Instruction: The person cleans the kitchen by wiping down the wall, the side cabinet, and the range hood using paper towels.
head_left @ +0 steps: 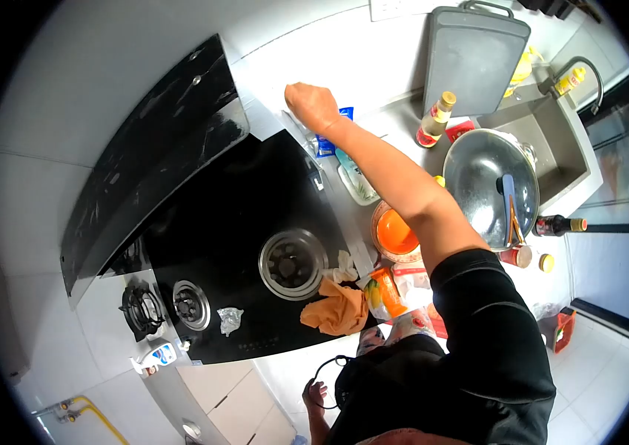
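Note:
My right hand (313,105) is stretched out over the back edge of the counter, near the white wall and the lower corner of the range hood (173,133). Its fingers are curled into a fist; whatever they may hold is hidden. Just below the wrist lies a blue packet (325,146), beside a white tray (359,185) with a wrapped item. Low at my side hangs my left hand (316,394), its fingers loosely bent and apart, with a black cord (322,368) looping across it. I see nothing gripped there.
A black cooktop (225,215) carries an orange cloth (336,308) and crumpled foil (230,320). Under my right arm sits an orange bowl (396,231). A large wok (481,185), a sauce bottle (435,120), a grey cutting board (474,59) and a sink (551,141) stand rightward.

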Demonstrator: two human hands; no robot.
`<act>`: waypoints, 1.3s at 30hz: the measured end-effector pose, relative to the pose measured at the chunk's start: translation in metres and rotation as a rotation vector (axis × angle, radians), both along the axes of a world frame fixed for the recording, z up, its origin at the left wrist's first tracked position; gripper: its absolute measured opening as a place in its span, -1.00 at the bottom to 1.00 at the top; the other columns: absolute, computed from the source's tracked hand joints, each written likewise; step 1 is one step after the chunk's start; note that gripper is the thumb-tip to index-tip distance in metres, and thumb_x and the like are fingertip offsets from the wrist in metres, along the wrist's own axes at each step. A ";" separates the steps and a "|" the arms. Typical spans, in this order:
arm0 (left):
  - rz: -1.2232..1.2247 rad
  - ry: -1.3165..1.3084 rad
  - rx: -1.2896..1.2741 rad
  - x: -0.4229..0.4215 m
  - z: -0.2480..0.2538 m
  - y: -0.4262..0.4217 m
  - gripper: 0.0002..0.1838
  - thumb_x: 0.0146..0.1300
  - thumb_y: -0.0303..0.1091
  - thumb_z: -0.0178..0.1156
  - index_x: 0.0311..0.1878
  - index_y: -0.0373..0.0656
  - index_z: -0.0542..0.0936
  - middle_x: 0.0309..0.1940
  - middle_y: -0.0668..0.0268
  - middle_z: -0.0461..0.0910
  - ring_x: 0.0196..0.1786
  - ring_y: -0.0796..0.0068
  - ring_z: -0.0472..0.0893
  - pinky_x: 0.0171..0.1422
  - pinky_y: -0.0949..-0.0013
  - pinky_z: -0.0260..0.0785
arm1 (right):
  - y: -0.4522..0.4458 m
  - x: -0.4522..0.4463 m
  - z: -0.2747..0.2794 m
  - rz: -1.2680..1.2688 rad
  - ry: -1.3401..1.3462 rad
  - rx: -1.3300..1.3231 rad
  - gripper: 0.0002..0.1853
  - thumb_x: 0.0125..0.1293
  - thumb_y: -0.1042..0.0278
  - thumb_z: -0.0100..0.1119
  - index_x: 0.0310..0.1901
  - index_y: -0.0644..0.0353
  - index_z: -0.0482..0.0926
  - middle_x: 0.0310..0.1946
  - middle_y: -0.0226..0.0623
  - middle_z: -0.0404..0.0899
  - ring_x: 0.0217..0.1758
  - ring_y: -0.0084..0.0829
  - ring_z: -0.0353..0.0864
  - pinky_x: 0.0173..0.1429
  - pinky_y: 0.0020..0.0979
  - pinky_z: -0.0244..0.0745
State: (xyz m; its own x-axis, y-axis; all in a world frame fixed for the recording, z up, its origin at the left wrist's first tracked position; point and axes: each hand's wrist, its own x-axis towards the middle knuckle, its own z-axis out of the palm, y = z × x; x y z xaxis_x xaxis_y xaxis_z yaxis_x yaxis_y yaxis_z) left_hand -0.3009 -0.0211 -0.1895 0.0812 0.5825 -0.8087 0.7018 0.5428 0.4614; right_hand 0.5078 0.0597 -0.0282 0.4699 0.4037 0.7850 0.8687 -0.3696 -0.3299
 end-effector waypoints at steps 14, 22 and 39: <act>0.062 0.018 0.020 -0.014 0.014 -0.014 -0.46 0.35 -0.33 0.16 0.37 -0.30 0.40 -0.05 0.01 0.67 -0.10 0.06 0.73 -0.07 0.15 0.59 | -0.093 0.100 -0.094 -0.608 0.833 0.934 -0.75 0.28 0.32 0.30 -0.16 0.37 0.67 -0.34 -0.08 0.73 -0.32 -0.32 0.69 -0.18 -0.24 0.55; -0.004 -0.036 -0.074 -0.041 0.013 -0.011 -0.42 0.36 -0.27 0.22 0.39 -0.26 0.37 -0.01 0.02 0.67 -0.08 0.05 0.73 -0.07 0.15 0.58 | -0.063 0.074 -0.027 -0.452 0.584 0.872 -0.71 0.24 0.23 0.39 -0.26 0.35 0.63 -0.37 -0.12 0.69 -0.36 -0.25 0.63 -0.10 -0.24 0.54; -0.175 -0.008 -0.037 0.010 0.020 0.013 -0.40 0.38 -0.27 0.16 0.41 -0.33 0.33 -0.01 -0.04 0.67 -0.05 0.03 0.74 0.00 0.09 0.63 | -0.088 0.066 -0.014 -0.349 0.770 0.701 -0.72 0.25 0.25 0.33 -0.35 0.38 0.68 -0.40 -0.19 0.74 -0.38 -0.53 0.61 -0.13 -0.37 0.54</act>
